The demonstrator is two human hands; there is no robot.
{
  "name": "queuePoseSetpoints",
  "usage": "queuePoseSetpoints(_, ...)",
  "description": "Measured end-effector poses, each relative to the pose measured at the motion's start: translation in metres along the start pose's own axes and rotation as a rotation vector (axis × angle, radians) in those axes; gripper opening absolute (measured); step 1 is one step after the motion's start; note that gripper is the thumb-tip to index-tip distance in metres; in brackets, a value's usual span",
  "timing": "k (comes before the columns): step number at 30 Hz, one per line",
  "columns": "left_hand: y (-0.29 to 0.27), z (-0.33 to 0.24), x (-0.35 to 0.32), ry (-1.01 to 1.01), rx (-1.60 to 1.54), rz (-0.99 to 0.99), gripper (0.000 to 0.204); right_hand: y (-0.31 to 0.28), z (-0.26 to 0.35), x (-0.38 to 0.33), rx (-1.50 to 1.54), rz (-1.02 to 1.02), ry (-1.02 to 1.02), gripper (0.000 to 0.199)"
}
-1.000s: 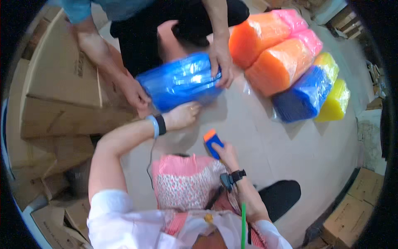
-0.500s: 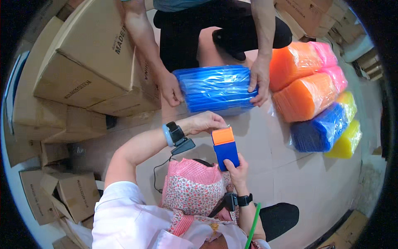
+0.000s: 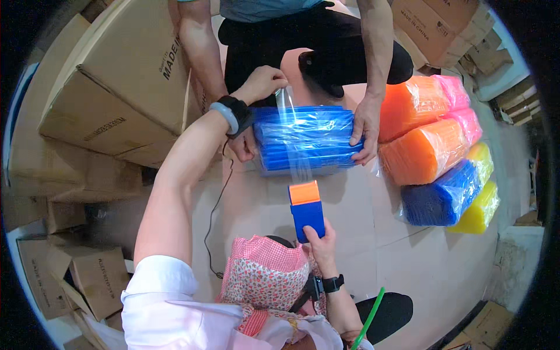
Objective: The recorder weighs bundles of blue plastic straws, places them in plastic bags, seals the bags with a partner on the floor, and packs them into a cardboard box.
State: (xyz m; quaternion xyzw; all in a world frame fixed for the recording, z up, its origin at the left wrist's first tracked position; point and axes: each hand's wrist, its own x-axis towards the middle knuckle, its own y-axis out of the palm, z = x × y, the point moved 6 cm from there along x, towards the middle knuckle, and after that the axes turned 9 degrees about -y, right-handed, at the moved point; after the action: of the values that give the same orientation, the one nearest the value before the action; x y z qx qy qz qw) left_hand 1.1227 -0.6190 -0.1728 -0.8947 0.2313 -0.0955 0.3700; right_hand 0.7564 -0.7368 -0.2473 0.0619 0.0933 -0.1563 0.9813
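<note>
Gripping the dispenser (image 3: 307,210) is my right hand (image 3: 324,244), thumb and fingers closed about its blue body, orange end facing away from me. My left hand (image 3: 262,84) pinches the free end of the clear tape (image 3: 285,100). The tape runs from there across the blue bundle (image 3: 328,131) to the dispenser. The bundle is located between a co-worker's hands (image 3: 366,125).

Wearer's hands (image 3: 265,83), two; co-worker's hands (image 3: 366,128), two; tape dispenser (image 3: 306,214), one; strip of clear tape (image 3: 286,100), one.
One blue bundle (image 3: 315,137) is held; the pile shows two orange blocks (image 3: 424,153), two pink blocks (image 3: 454,92), one blue block (image 3: 437,195), two yellow blocks (image 3: 477,211). Also two black wristbands (image 3: 333,284), one pale blue bracelet (image 3: 224,117), one green stick (image 3: 368,318).
</note>
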Motion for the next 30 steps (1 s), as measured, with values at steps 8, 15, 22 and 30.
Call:
queuePoseSetpoints(8,0.041,0.051,0.015,0.055,0.266,0.119,0.021,-0.005,-0.065,-0.021,-0.103,-0.052,0.133,0.029)
queuePoseSetpoints(15,0.019,-0.015,-0.029,0.152,0.372,-0.345,0.043,-0.002,-0.070,0.009,-0.175,-0.076,0.217,0.031)
queuePoseSetpoints(22,0.156,0.001,-0.194,0.876,0.512,0.294,0.040,0.010,-0.022,0.039,-0.883,0.045,-0.010,0.028)
queuePoseSetpoints(30,0.191,0.038,-0.241,-0.153,0.276,0.839,0.031,-0.078,-0.104,-0.016,-1.246,-0.069,-0.073,0.027)
